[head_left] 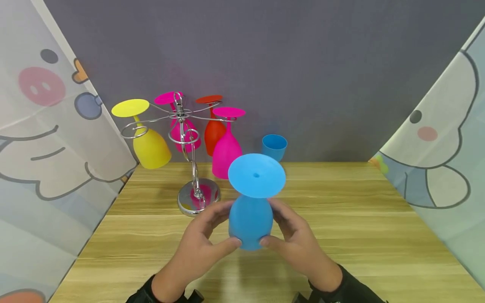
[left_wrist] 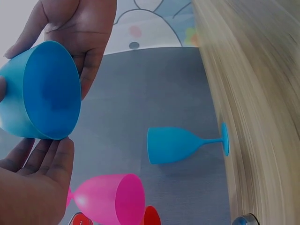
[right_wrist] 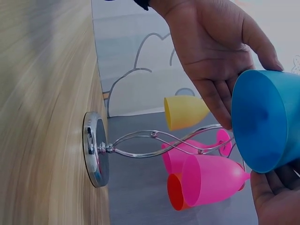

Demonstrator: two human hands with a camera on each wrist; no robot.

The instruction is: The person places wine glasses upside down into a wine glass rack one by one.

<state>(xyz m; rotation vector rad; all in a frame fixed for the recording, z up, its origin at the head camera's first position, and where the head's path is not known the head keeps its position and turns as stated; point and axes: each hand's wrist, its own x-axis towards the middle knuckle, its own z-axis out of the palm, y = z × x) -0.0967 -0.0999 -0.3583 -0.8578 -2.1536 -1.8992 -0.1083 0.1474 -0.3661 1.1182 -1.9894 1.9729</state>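
A blue plastic goblet (head_left: 250,223) is held upside down above the front of the table, its round foot on top. My left hand (head_left: 201,244) grips one side of the bowl and my right hand (head_left: 297,240) the other, thumbs on the near side. Both wrist views show the open rim of this blue goblet (left_wrist: 51,93) and an empty inside. Behind my left hand stands a chrome goblet rack (head_left: 195,168). From its arms hang a yellow goblet (head_left: 151,147), an orange-red goblet (head_left: 214,134), a front pink goblet (head_left: 226,155) and a rear pink goblet (head_left: 187,134), all inverted.
A second blue goblet (left_wrist: 173,145) stands upright at the table's back edge, right of the rack. The wooden table (head_left: 360,235) meets a grey backdrop (head_left: 322,84). Cartoon-printed cloth panels (head_left: 424,126) flank it on both sides.
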